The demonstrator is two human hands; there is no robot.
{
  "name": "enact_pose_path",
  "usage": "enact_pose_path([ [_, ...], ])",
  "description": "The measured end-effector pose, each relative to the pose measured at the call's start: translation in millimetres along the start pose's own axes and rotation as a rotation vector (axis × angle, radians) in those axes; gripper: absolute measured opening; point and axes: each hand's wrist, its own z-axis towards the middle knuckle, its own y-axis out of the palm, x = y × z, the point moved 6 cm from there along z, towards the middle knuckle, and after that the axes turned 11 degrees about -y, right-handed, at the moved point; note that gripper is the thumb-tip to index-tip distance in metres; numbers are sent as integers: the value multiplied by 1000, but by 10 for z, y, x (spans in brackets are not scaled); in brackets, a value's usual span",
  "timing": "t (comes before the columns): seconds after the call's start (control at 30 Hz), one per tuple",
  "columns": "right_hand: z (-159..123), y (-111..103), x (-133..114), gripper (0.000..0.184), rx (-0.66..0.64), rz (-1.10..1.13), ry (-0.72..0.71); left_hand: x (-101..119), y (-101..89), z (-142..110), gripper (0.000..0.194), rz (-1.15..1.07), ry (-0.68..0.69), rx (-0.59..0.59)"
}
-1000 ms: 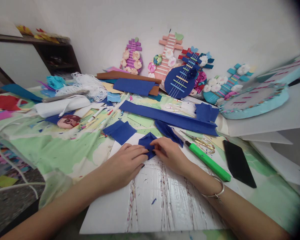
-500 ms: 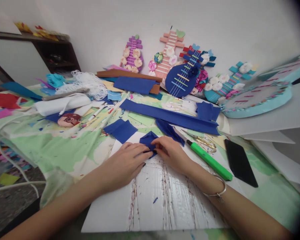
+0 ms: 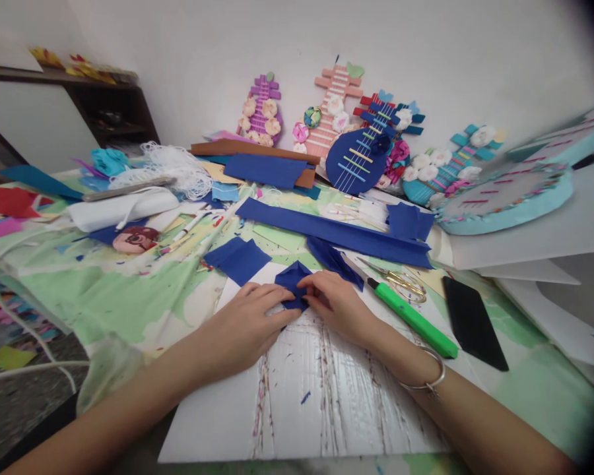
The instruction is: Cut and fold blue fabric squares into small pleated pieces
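A small folded piece of dark blue crepe paper lies at the far edge of a scored white board. My right hand pinches its right side between thumb and fingers. From the left, my left hand grips the paper's lower corner, fingers bent over it and thumb stretched below; the fingers partly hide the paper. Just beyond are a blue crepe square on the left and a crumpled blue piece on the right.
A green craft knife, gold-handled scissors and a black phone lie right of my right hand. A long blue strip crosses behind. Decorated paper instruments lean on the wall; white string is heaped at the back left.
My left thumb has moved out to the right, below the blue paper, and the left fingers have shifted slightly. My right hand keeps its pinch. The view has wobbled a little.
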Motion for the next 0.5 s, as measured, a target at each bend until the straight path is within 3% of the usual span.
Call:
enact_pose_path([
  [0.33, -4, -86, -45, 31, 18, 115, 11, -16, 10, 0, 33, 6, -11, 0],
  [0.5, -33, -117, 89, 35, 32, 126, 113, -11, -1, -1, 32, -2, -5, 4],
])
